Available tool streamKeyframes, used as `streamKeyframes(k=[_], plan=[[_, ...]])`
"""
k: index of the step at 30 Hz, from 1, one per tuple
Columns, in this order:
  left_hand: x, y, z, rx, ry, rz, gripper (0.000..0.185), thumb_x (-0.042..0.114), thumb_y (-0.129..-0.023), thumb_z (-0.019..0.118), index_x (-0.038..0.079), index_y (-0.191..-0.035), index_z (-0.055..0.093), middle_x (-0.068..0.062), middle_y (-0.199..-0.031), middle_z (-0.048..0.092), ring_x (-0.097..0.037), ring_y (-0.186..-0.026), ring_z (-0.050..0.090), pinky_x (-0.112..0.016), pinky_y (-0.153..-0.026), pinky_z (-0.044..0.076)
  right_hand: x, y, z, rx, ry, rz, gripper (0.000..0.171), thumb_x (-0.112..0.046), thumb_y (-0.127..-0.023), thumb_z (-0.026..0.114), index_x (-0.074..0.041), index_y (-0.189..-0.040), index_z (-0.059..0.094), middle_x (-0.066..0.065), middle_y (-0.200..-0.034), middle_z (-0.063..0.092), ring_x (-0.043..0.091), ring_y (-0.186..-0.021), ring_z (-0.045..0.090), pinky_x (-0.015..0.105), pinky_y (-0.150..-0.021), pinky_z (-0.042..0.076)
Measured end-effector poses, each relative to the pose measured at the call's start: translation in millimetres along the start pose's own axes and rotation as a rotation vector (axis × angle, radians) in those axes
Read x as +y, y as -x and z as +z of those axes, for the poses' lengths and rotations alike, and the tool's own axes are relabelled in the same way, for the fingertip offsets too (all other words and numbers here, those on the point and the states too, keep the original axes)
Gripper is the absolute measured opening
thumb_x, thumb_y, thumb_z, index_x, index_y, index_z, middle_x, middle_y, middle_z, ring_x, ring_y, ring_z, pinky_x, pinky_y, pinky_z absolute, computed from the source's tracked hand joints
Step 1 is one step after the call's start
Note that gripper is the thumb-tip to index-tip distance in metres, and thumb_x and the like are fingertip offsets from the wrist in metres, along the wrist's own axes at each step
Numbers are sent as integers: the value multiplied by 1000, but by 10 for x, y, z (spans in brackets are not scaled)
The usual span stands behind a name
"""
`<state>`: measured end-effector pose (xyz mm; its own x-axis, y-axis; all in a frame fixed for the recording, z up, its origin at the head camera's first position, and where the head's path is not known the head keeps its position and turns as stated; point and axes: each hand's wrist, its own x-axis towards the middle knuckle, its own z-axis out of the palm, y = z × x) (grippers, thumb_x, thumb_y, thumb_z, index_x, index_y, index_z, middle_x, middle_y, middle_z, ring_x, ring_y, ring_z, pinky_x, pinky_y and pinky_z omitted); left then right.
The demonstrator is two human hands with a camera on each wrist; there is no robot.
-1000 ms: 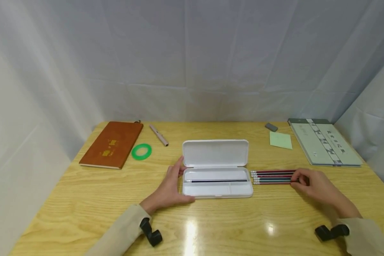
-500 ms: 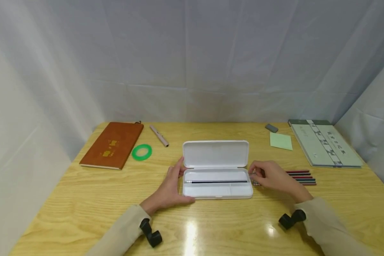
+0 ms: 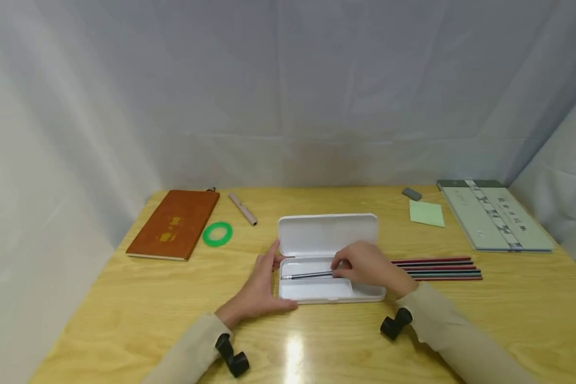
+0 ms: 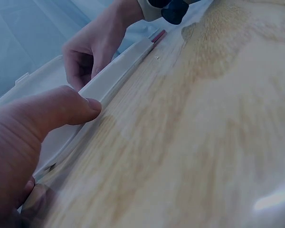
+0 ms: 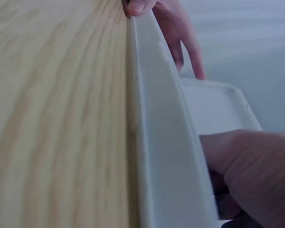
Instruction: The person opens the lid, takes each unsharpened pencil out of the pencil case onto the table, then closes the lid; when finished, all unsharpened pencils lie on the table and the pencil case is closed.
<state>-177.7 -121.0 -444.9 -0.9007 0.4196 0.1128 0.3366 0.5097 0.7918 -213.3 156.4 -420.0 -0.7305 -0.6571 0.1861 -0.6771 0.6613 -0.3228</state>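
Observation:
A white pencil case (image 3: 314, 289) stands with its lid (image 3: 327, 234) raised at the back. My left hand (image 3: 255, 298) grips its left end, the thumb along the front wall and the fingers behind; the left wrist view shows the thumb (image 4: 78, 110) on the edge. Over the long rear compartment, my right hand (image 3: 365, 264) pinches a pencil (image 3: 312, 275), its eraser end pointing left. Another dark pencil lies in that compartment, nearly overlapped by the held one. The right fingertips are mostly hidden behind the case wall in the right wrist view.
Several pencils (image 3: 446, 270) lie in a row right of the case, partly under the right wrist. Behind are a brown notebook (image 3: 173, 224), green tape roll (image 3: 217, 234), pen (image 3: 242, 209), grey eraser (image 3: 412, 193), green sticky notes (image 3: 427, 213) and pale green book (image 3: 496, 217).
My right hand has moved left from the row of pencils into the case, bringing one pencil with it. My left hand keeps its hold on the case's left end.

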Motion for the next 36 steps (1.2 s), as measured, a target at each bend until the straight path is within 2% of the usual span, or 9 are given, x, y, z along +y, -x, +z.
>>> streamKeyframes(k=[4,8,13,15,19,23,28,32,36], plan=[[-14,11,1,-1,-4,12,131,27,-58,91,18,-156,4,-1,-131,45,-19,-127,39,-42,-111,35,-99,-45,-26,-52,57,30,5,-22,-86,72,-18,-83,73,-11,-68,61,1,-60,47,20,-59,42],[-14,-3,9,-3,-26,44,132,28,-58,90,17,-156,4,-1,-132,47,-19,-128,37,-43,-111,34,-129,47,-133,-22,83,36,5,-19,-87,70,-16,-84,70,-10,-66,59,0,-58,45,18,-55,41],[-9,-6,3,1,-52,64,131,29,-57,91,14,-156,5,-1,-133,49,-21,-128,37,-46,-109,34,-161,283,-450,37,-13,35,4,-16,-90,66,-13,-91,68,-12,-59,48,-1,-52,37,18,-49,35],[-8,-9,-3,8,-53,68,131,28,-57,91,14,-156,6,-2,-132,49,-21,-127,37,-46,-108,35,-123,398,-586,58,-59,64,4,-14,-91,65,-13,-93,68,-13,-60,47,-2,-51,36,19,-49,35],[-14,-13,-2,5,-56,73,131,28,-58,91,14,-156,4,-2,-132,49,-21,-126,36,-46,-108,36,73,722,-750,76,-84,149,5,-13,-92,63,-14,-93,68,-13,-60,47,-2,-51,36,20,-49,36],[-13,-8,6,-7,-57,58,131,29,-59,90,16,-156,3,-2,-133,48,-20,-127,37,-46,-108,36,338,1131,-742,94,-68,201,4,-13,-91,65,-14,-92,69,-13,-63,50,-4,-53,36,20,-49,36],[-1,10,0,6,-52,52,131,28,-58,90,16,-156,3,-2,-134,47,-21,-125,39,-47,-107,37,596,1521,-674,104,-36,193,9,-7,-86,69,-16,-86,68,-16,-67,55,-7,-55,39,20,-49,38],[-4,9,9,14,-58,66,130,28,-58,90,15,-156,4,-3,-134,48,-21,-123,39,-47,-106,37,681,1663,-635,93,10,173,17,-4,-82,72,-20,-82,66,-19,-71,58,-9,-59,44,20,-51,42],[-17,1,11,7,-70,72,130,30,-60,89,15,-156,4,-2,-134,48,-20,-123,38,-47,-106,37,669,1663,-590,72,86,186,18,-8,-81,74,-23,-79,64,-20,-70,55,-8,-61,42,21,-53,41]])
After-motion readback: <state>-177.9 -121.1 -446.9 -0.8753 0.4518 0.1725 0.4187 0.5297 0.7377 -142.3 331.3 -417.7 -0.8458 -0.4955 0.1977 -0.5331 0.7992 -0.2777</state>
